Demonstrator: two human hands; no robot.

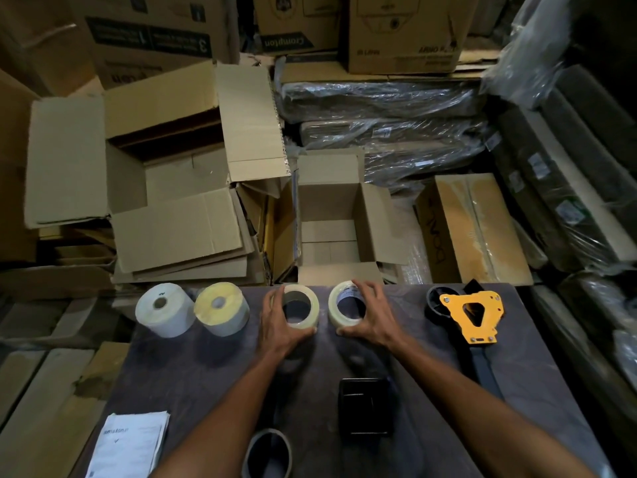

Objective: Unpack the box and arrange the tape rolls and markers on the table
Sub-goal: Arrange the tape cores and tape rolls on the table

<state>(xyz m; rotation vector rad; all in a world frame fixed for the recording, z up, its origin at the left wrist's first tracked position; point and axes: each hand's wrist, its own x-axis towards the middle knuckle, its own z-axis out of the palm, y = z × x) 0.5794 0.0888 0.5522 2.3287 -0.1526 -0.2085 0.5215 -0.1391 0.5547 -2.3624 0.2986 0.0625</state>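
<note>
Two clear tape rolls stand side by side near the far edge of the dark table (213, 384). My left hand (279, 326) cups the left tape roll (305, 307), and my right hand (370, 317) cups the right tape roll (336, 307). Both rolls rest on the table. Left of them stand a white label roll (163, 310) and a yellow-topped label roll (222, 308). A small open cardboard box (332, 215) sits just beyond the table edge; its inside looks empty. No markers are visible.
A yellow and black tape dispenser (472, 313) lies at the table's right. A black device (363, 407) sits between my forearms, a dark roll (267, 453) at the near edge, and a stack of papers (127, 446) near left. A larger open box (165, 170) and stacked cartons lie beyond.
</note>
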